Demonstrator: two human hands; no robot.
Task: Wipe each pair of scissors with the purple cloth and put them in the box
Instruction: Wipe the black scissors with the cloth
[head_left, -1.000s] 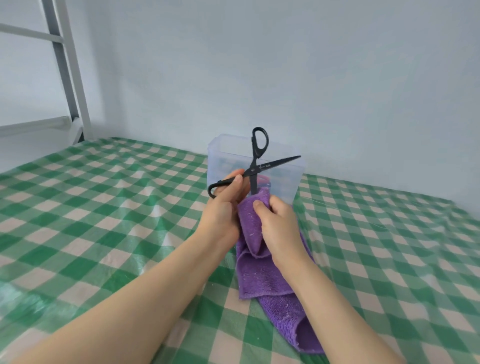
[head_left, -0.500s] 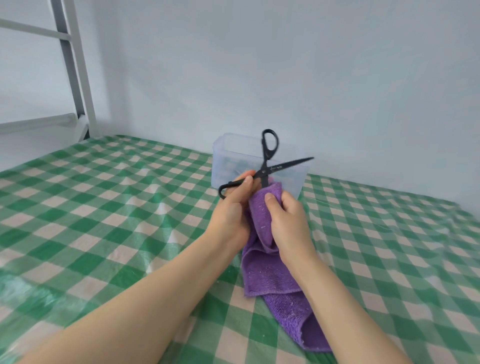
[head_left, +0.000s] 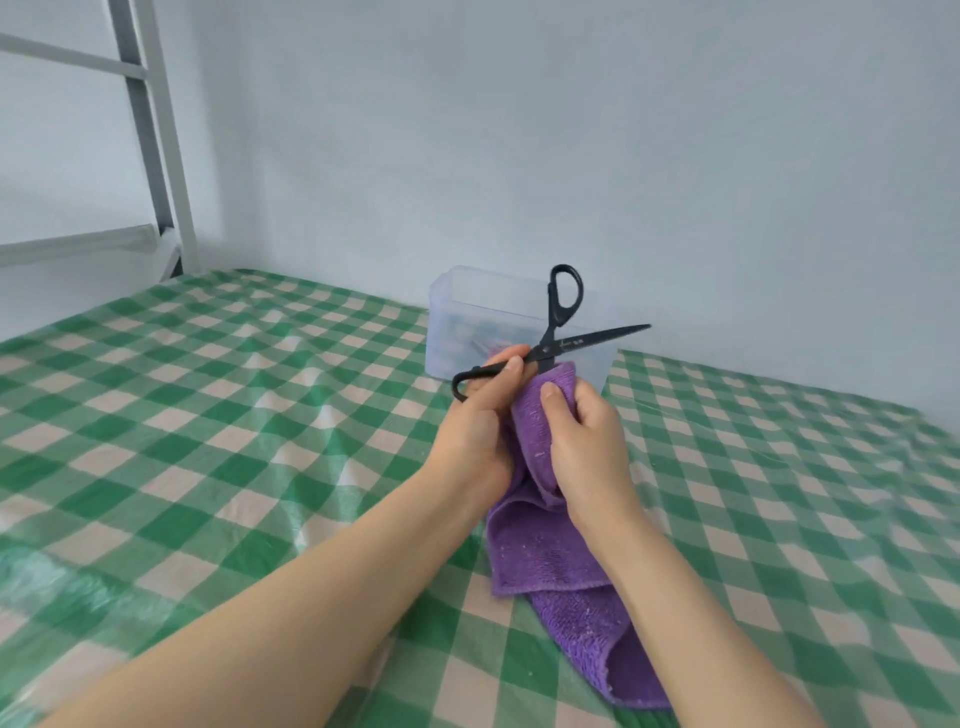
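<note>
Above checked tablecloth (head_left: 208, 415), black scissors (head_left: 551, 347) carry illegible white print.

The scissors (head_left: 563, 332) are black, the cloth (head_left: 550, 551) purple, the box (head_left: 457, 322) clear, and the tablecloth (head_left: 208, 415) green-and-white checked.

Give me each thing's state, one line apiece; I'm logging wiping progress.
purple cloth: bunched round a blade, tail on the table
black scissors: blades spread wide, one inside the cloth
clear box: upright, lidless, contents blurred
left hand: grips a scissor handle
right hand: grips the cloth
</note>
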